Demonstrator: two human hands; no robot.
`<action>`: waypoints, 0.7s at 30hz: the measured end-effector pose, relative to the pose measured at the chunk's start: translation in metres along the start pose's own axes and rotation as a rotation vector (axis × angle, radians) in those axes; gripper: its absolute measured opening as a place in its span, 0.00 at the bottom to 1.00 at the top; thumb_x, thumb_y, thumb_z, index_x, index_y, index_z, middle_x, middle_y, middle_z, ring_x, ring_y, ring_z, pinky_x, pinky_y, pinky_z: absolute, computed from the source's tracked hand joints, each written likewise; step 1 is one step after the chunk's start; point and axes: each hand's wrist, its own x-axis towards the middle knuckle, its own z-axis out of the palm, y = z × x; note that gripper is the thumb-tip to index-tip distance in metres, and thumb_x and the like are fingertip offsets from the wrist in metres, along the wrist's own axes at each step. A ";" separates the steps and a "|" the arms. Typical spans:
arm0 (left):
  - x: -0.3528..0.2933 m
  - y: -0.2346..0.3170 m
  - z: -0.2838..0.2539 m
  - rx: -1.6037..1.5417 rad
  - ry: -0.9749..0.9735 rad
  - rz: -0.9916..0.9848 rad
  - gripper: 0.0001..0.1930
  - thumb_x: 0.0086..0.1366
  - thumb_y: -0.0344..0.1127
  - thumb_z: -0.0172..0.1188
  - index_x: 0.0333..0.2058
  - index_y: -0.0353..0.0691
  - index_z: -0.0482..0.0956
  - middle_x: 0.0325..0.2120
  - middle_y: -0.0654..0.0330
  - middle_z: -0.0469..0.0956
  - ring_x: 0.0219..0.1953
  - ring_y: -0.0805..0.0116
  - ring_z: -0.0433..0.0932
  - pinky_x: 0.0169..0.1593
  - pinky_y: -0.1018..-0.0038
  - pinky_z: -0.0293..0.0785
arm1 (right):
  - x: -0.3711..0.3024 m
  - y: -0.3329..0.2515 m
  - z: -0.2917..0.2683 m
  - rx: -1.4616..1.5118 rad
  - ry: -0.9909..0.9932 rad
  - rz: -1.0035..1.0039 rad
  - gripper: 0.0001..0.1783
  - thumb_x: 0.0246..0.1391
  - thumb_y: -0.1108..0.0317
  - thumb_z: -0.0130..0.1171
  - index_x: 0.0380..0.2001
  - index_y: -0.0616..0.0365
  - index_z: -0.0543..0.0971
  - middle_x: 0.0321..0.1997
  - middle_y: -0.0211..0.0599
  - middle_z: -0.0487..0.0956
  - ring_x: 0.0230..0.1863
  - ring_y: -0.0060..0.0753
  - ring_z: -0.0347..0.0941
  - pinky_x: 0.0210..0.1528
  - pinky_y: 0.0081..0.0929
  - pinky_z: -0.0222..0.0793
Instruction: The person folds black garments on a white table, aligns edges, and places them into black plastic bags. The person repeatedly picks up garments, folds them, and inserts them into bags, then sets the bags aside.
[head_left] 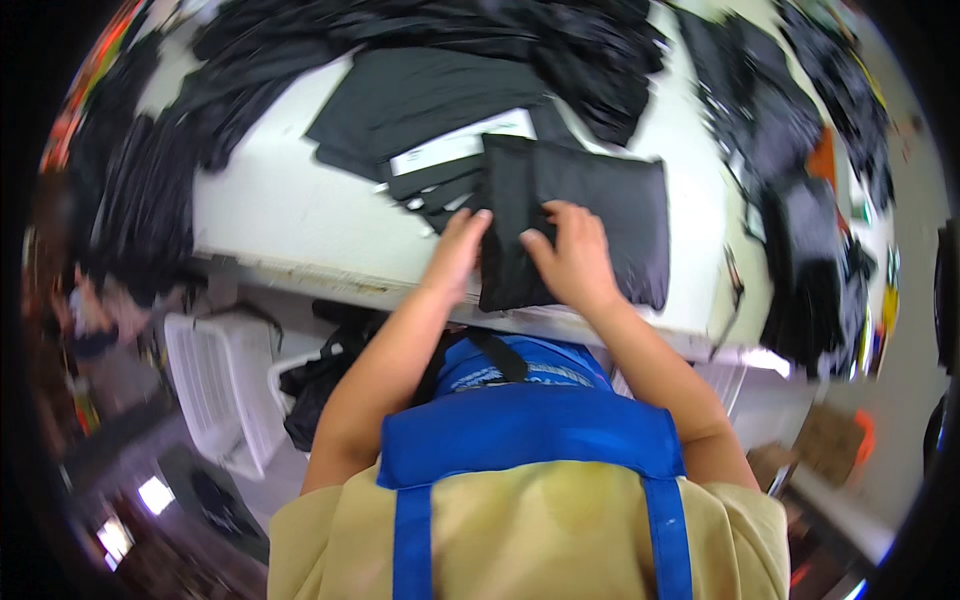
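Observation:
A thick, neatly squared bundle of black folded fabric (610,190) lies at the front edge of the white table, with a darker strip running down its left part. My right hand (578,258) rests on top of it, fingers apart and slightly bent, thumb pointing left. Against the bundle's left edge is my left hand (458,250), its fingers stretched along the side and partly hidden. Just beyond, flat black fabric pieces (430,100) lie fanned out, with a white paper strip (465,142) across them.
Black fabric heaps (590,60) cover the far side of the white table (300,215). Folded black stacks (150,200) stand at the left, and more black fabric (805,270) lies at the right near a thin dark tool (735,275). A white plastic crate (215,385) is below left.

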 end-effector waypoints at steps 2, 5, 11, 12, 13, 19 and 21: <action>-0.011 0.012 0.000 -0.158 -0.281 -0.100 0.24 0.67 0.52 0.49 0.55 0.44 0.66 0.43 0.62 0.75 0.41 0.63 0.74 0.51 0.66 0.68 | -0.033 -0.014 -0.016 -0.007 0.047 0.006 0.37 0.43 0.54 0.67 0.54 0.61 0.66 0.49 0.55 0.69 0.53 0.58 0.63 0.52 0.52 0.62; -0.064 0.028 0.046 -0.081 -0.473 0.013 0.22 0.68 0.51 0.46 0.55 0.46 0.65 0.59 0.61 0.61 0.55 0.66 0.64 0.56 0.64 0.63 | -0.065 -0.055 -0.070 -0.132 -0.048 0.246 0.54 0.38 0.52 0.70 0.64 0.60 0.53 0.60 0.62 0.58 0.63 0.64 0.54 0.58 0.63 0.55; -0.121 0.022 0.117 0.234 -0.983 0.091 0.35 0.62 0.53 0.55 0.63 0.43 0.57 0.67 0.59 0.47 0.64 0.61 0.54 0.62 0.60 0.58 | -0.168 -0.003 -0.165 0.005 0.319 0.481 0.35 0.39 0.72 0.65 0.55 0.60 0.70 0.43 0.46 0.79 0.47 0.42 0.76 0.52 0.27 0.68; -0.123 0.015 0.117 0.310 -0.995 0.164 0.34 0.62 0.51 0.55 0.62 0.42 0.58 0.67 0.58 0.47 0.64 0.61 0.56 0.62 0.60 0.59 | -0.191 -0.006 -0.188 0.095 0.386 0.543 0.31 0.39 0.72 0.66 0.52 0.61 0.73 0.42 0.44 0.79 0.44 0.38 0.76 0.50 0.27 0.68; -0.127 0.009 0.118 0.379 -1.009 0.231 0.33 0.62 0.50 0.55 0.62 0.42 0.59 0.67 0.57 0.48 0.63 0.60 0.57 0.61 0.61 0.60 | -0.221 -0.008 -0.210 0.181 0.451 0.610 0.28 0.38 0.72 0.67 0.49 0.62 0.76 0.41 0.42 0.80 0.42 0.34 0.76 0.48 0.27 0.69; -0.117 -0.027 0.078 0.402 -0.865 -0.143 0.27 0.63 0.38 0.54 0.60 0.41 0.62 0.62 0.58 0.57 0.60 0.62 0.61 0.56 0.67 0.65 | -0.439 0.004 -0.285 0.944 1.184 0.758 0.18 0.50 0.75 0.51 0.46 0.71 0.72 0.40 0.46 0.79 0.35 0.35 0.78 0.38 0.28 0.76; -0.114 -0.042 0.069 0.472 -0.802 -0.173 0.25 0.64 0.38 0.54 0.59 0.40 0.64 0.61 0.59 0.59 0.59 0.63 0.62 0.55 0.68 0.64 | -0.501 0.022 -0.288 0.952 1.321 0.750 0.16 0.53 0.72 0.51 0.45 0.70 0.73 0.39 0.43 0.80 0.34 0.33 0.79 0.37 0.25 0.76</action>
